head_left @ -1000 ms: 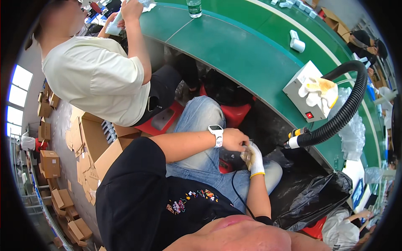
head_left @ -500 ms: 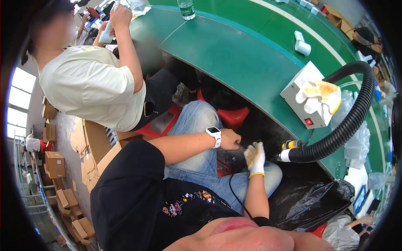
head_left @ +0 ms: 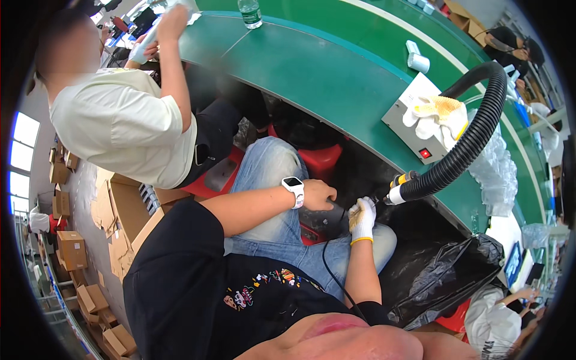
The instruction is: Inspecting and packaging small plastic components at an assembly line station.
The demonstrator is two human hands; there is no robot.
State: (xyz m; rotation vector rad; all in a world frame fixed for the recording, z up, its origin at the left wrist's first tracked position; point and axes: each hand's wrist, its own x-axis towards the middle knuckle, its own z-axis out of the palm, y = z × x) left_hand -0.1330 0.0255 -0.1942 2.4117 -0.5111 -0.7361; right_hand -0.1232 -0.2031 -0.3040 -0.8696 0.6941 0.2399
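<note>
While the bottle (head_left: 249, 13), showing a printed green label (head_left: 251, 17), stood near the far edge of the desk (head_left: 336, 78), my left hand (head_left: 318, 195) hung loosely curled, seemingly around nothing. My gloved right hand (head_left: 362, 219) had bent fingers; what it gripped, I couldn't tell remotely. The hose (head_left: 479, 137) ended just beside it, past the desk's near edge. The box's (head_left: 403, 133) red switch (head_left: 425, 153) suggested work underway; how far along, I couldn't judge.

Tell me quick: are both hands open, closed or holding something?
Left hand, wearing a white rectangular watch: curled; whether it holds anything can't be told.
Right hand, in a white knitted glove: curled; contents can't be told.
</note>
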